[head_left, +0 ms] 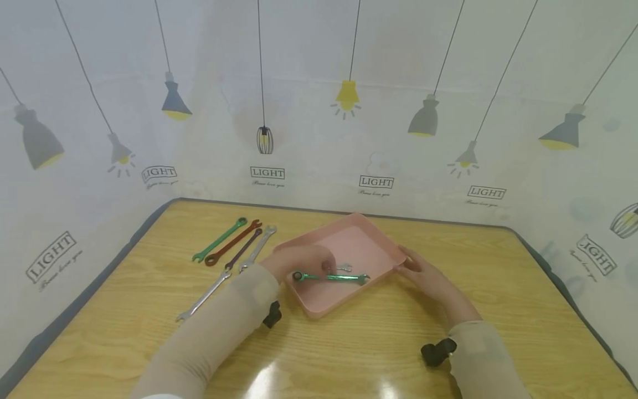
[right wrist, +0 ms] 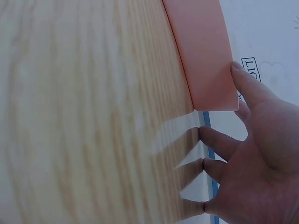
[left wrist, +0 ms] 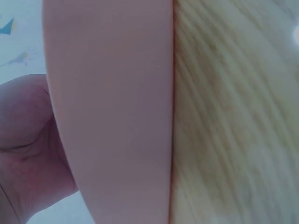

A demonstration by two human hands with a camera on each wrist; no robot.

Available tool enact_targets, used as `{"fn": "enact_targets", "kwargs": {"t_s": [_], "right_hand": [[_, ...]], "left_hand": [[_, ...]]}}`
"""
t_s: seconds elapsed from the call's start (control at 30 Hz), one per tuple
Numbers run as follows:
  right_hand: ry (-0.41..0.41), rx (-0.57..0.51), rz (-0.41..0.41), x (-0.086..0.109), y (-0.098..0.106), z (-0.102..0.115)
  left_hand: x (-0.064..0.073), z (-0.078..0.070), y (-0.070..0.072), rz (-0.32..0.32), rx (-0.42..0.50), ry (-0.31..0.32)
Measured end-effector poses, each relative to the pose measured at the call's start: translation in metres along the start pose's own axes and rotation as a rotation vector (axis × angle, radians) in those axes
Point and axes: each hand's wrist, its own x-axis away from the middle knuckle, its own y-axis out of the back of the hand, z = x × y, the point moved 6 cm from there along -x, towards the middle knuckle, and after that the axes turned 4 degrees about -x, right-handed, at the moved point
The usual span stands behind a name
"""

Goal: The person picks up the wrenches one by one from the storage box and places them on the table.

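Note:
My left hand [head_left: 309, 259] reaches over the left side of a pink tray [head_left: 299, 293], fingers curled down. It grips the middle of a green wrench [head_left: 344, 278], whose two ends show on either side of the fingers. Just behind lies a small silver wrench [head_left: 345, 267], partly hidden by the hand. In the left wrist view, the tray wall [left wrist: 110, 112] hides the fingertips. My right hand [head_left: 423, 277] holds the tray's right corner. In the right wrist view its thumb presses the rim, and other fingers [right wrist: 217, 140] spread down to the table.
On the table's left lie a green wrench [head_left: 219, 241], a red wrench [head_left: 233, 244], a purple wrench [head_left: 244, 249] and two silver wrenches, one upper [head_left: 259, 246] and one lower [head_left: 204, 295]. A white curtain printed with lamps [head_left: 319, 111] surrounds the wooden table [head_left: 349, 349].

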Motion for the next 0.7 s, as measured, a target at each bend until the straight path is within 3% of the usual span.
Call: {"fn": "enact_targets", "kwargs": {"t_s": [0.3, 0.47, 0.57, 0.7], "right_hand": [[0.000, -0.001, 0.000, -0.002, 0.001, -0.003], [-0.003, 0.000, 0.002, -0.002, 0.001, -0.003], [-0.013, 0.002, 0.003, -0.002, 0.000, -0.003], [-0.019, 0.003, 0.004, -0.001, -0.001, -0.002]], "left_hand": [[-0.003, 0.004, 0.011, -0.058, -0.010, 0.000], [-0.003, 0.002, 0.018, -0.061, 0.206, -0.012], [0.002, 0.002, 0.019, -0.045, 0.363, 0.041], [0.012, -0.001, 0.022, -0.040, 0.506, 0.114]]}}
